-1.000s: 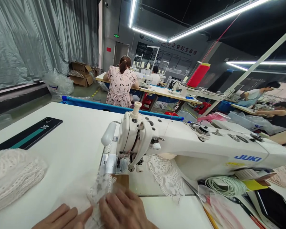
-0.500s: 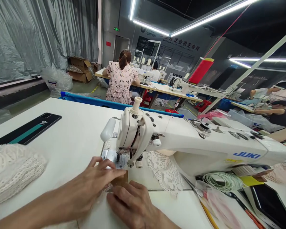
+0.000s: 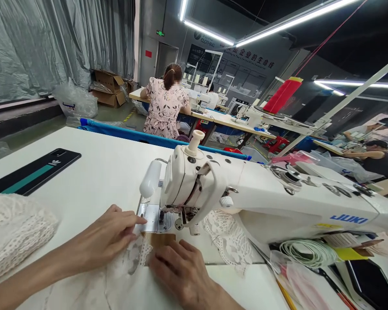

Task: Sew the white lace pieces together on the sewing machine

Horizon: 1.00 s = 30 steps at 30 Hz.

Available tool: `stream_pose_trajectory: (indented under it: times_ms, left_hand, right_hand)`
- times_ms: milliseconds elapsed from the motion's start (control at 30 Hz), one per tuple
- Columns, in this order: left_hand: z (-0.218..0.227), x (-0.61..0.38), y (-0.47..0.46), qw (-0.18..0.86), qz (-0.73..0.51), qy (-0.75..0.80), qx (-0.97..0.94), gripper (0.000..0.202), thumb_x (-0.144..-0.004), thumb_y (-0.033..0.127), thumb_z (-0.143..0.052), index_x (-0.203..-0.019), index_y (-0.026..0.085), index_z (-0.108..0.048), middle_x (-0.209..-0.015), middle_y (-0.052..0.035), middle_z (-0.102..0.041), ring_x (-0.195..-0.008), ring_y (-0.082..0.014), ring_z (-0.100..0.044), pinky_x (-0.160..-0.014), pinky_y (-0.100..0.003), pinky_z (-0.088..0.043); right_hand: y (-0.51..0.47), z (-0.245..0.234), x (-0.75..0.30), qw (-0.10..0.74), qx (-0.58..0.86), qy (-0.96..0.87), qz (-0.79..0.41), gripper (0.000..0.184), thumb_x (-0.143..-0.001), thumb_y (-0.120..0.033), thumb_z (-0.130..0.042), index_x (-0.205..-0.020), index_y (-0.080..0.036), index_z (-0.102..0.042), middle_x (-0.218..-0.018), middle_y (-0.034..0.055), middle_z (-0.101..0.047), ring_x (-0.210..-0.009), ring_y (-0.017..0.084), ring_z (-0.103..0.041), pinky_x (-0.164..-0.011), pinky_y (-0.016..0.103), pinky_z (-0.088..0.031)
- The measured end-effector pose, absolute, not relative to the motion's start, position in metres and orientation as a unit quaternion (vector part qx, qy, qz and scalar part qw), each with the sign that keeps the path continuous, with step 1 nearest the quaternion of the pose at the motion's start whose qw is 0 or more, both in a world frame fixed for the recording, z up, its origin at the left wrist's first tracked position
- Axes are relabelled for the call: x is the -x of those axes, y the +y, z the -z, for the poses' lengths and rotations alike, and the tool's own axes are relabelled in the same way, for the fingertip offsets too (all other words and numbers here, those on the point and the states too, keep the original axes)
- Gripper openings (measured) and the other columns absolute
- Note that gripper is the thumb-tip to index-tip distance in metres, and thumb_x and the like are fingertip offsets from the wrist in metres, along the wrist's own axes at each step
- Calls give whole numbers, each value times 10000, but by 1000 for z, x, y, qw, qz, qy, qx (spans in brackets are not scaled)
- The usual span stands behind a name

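Note:
My left hand [image 3: 116, 232] is at the left edge of the needle plate [image 3: 150, 217], index finger stretched toward the metal and thumb apart from it. White lace fabric [image 3: 137, 256] lies below its fingers and spreads toward me. My right hand [image 3: 183, 269] rests with curled fingers at the right edge of this lace, beside a flat brown piece [image 3: 163, 239]; its fingertips are partly hidden. Just beyond both hands stands the head of a white sewing machine [image 3: 184, 181], its presser foot [image 3: 162, 217] over the plate.
More lace [image 3: 231, 239] lies under the machine arm. A lace bundle [image 3: 17, 232] and a dark phone [image 3: 39, 170] are on the left. Scissors [image 3: 260, 249], coiled pale cord [image 3: 307, 249] and another phone [image 3: 370, 280] lie right. A co-worker [image 3: 166, 103] sits ahead.
My left hand has drawn back left, away from the brown piece and my right hand, uncovering lace between them. My right hand stays near the brown piece. The view has shifted slightly.

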<state>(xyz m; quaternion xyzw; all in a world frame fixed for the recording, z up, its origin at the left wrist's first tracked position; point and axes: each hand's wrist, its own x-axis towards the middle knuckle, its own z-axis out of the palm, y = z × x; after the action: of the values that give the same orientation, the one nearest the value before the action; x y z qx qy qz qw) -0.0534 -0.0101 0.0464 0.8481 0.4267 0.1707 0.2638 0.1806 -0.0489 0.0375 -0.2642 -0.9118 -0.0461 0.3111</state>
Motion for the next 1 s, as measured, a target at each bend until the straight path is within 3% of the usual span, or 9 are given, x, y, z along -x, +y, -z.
stream_pose_trajectory:
  times_ms: [333, 533, 833, 1000]
  left_hand:
    - [-40, 42, -26, 144, -198, 428, -870, 394, -932, 106, -298, -1240, 240, -504, -911, -4, -591, -776, -166, -550, -766, -318, -414]
    - [-22, 42, -22, 127, -198, 444, -865, 400, -938, 103, -290, -1271, 257, -450, -950, -6, -577, -797, -177, -566, -762, -322, -407]
    - [-18, 39, -23, 119, -229, 441, -859, 358, -952, 120, -284, -1224, 242, -483, -938, -16, -578, -807, -188, -565, -692, -306, -426]
    - [-18, 38, -22, 130, -226, 445, -857, 392, -923, 69, -292, -1232, 248, -455, -928, -12, -559, -775, -182, -538, -707, -310, -429]
  right_hand:
    - [-42, -34, -180, 320, 269, -907, 50, 248, -982, -145, -377, -903, -150, -612, -792, 36, -659, -725, 143, -593, -572, 268, -421]
    - [-38, -31, -181, 307, 270, -911, 60, 289, -1000, -171, -327, -927, -153, -607, -862, 46, -672, -770, 138, -600, -600, 267, -433]
    - [-36, -30, -177, 311, 277, -906, 75, 306, -993, -175, -329, -877, -151, -612, -818, 42, -664, -666, 138, -556, -533, 262, -398]
    - [-34, -32, -176, 310, 271, -908, 74, 331, -995, -154, -309, -882, -141, -620, -951, 51, -689, -715, 133, -569, -525, 258, -394]
